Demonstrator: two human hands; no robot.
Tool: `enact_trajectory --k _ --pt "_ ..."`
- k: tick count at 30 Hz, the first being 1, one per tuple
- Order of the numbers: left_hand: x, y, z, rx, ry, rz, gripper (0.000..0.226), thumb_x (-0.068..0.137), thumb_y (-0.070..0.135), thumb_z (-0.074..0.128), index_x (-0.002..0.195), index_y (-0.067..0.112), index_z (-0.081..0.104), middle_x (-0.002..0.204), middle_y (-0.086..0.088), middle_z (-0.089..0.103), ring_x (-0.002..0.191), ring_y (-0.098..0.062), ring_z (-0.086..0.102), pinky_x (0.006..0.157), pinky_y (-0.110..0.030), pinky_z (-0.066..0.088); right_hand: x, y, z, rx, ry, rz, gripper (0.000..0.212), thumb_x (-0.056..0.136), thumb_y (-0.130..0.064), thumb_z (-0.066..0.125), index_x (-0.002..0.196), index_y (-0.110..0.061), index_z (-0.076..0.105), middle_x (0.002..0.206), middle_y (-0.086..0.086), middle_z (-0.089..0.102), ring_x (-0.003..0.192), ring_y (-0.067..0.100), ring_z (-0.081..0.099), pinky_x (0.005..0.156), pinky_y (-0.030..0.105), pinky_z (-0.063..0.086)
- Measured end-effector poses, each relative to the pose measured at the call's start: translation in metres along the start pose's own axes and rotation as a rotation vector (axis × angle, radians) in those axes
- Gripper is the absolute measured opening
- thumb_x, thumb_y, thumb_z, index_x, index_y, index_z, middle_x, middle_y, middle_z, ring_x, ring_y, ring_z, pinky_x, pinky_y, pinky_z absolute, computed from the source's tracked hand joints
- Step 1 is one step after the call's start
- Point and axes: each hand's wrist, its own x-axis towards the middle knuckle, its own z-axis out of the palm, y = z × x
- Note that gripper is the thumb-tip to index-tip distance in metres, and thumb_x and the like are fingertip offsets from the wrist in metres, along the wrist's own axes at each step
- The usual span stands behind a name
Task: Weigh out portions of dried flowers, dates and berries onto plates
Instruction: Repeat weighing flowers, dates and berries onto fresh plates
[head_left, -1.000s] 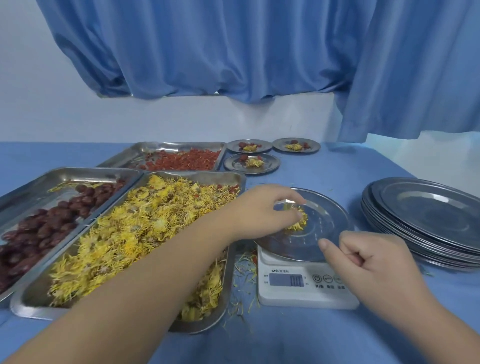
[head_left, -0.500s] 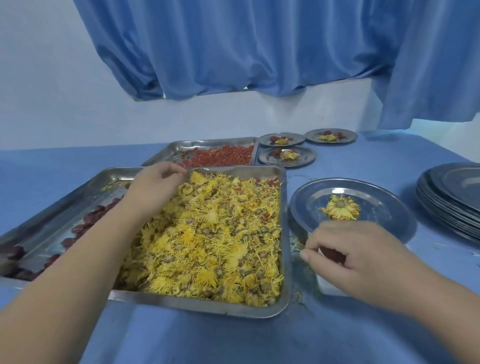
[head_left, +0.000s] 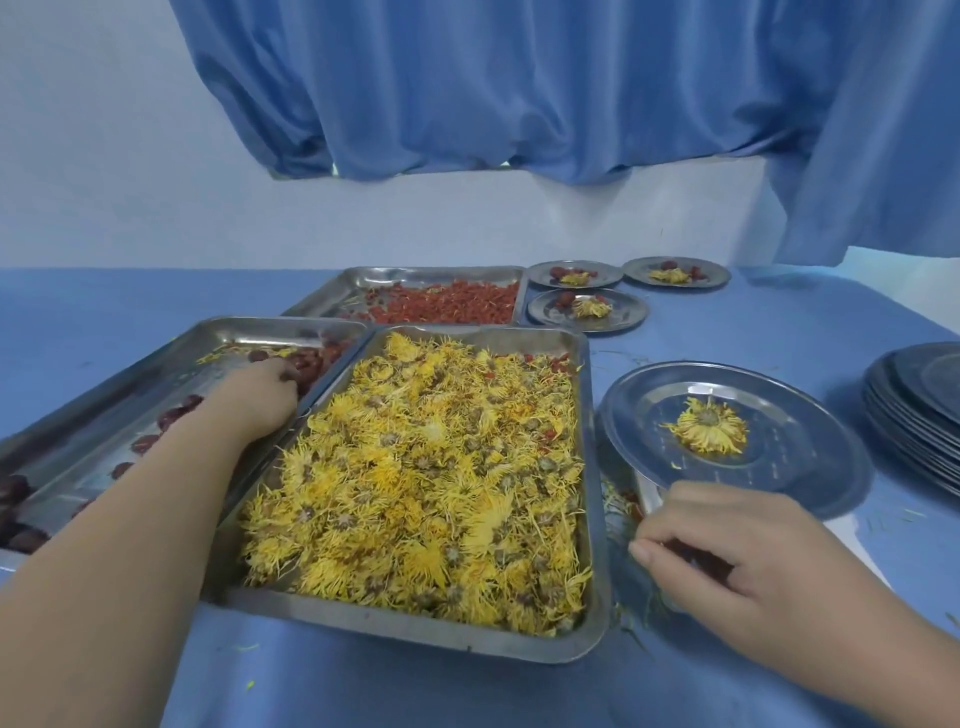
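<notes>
Red dates (head_left: 307, 364) — seemingly gripped — under left hand (head_left: 260, 400).

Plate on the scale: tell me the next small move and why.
Probably pick up one of the dates with the left hand and carry it to the plate on the scale. That hand rests on them in their tray, the plate holds only one flower, and the finished plates behind show flower plus red fruit.
</notes>
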Motion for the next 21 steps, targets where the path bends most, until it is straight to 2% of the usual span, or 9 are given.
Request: enact_trajectory --k 4,7,10,14,17,21 --pt "0.008 -0.005 -0.005 0.060 -0.016 -0.034 0.028 0.094 0.010 0.050 0.114 0.005 0.069 0.116 -0.014 0.067 0.093 -0.028 0.062 0.081 -0.035 0.047 -0.001 0.001 -0.002 0.017 -0.003 0.009 0.030 0.089 -0.046 0.046 0.067 -0.029 0.059 0.063 -0.012 0.048 0.056 0.004 0.049 0.051 0.031 0.047" --pt "0.009 -0.005 -0.005 0.107 -0.028 -0.045 0.028 0.094 0.010 0.050 0.106 0.007 0.075 0.117 -0.013 0.068 0.105 -0.030 0.059 0.091 -0.037 0.047 -0.001 0.000 -0.002 0.024 -0.007 0.009 0.029 0.088 -0.045 0.047 0.067 -0.029 0.058 0.063 -0.013 0.048 0.056 0.005 0.049 0.050 0.031 0.047" --pt "0.010 -0.004 -0.003 0.108 -0.018 -0.054 0.029 0.093 0.005 0.050 0.106 0.007 0.076 0.116 -0.014 0.069 0.106 -0.031 0.060 0.092 -0.038 0.048 -0.001 -0.002 -0.002 0.009 -0.003 -0.001 0.027 0.087 -0.044 0.048 0.067 -0.030 0.059 0.062 -0.016 0.046 0.054 0.002 0.046 0.047 0.028 0.045" --pt "0.010 -0.004 0.002 0.062 0.043 -0.078 0.029 0.087 -0.002 0.053 0.108 0.002 0.073 0.109 -0.018 0.069 0.095 -0.032 0.062 0.081 -0.037 0.051 -0.001 -0.003 -0.003 -0.009 -0.003 -0.007 0.028 0.087 -0.045 0.048 0.067 -0.030 0.060 0.061 -0.017 0.044 0.053 0.000 0.044 0.046 0.026 0.045" --pt "0.008 -0.003 0.007 0.052 0.074 -0.074 0.031 0.088 -0.002 0.050 0.102 0.006 0.077 0.107 -0.015 0.072 0.084 -0.026 0.059 0.076 -0.034 0.051 -0.001 -0.003 -0.003 -0.007 0.003 -0.013 0.027 0.087 -0.044 0.049 0.067 -0.030 0.060 0.061 -0.018 0.044 0.054 -0.001 0.044 0.046 0.026 0.045" --pt "0.008 -0.007 0.007 0.011 0.082 -0.075 0.029 0.093 0.002 0.051 0.097 0.010 0.078 0.114 -0.013 0.071 0.100 -0.030 0.062 0.087 -0.039 0.051 -0.002 0.000 -0.003 0.023 0.008 -0.004 0.028 0.088 -0.045 0.048 0.067 -0.029 0.059 0.061 -0.015 0.047 0.055 0.003 0.048 0.048 0.029 0.047"
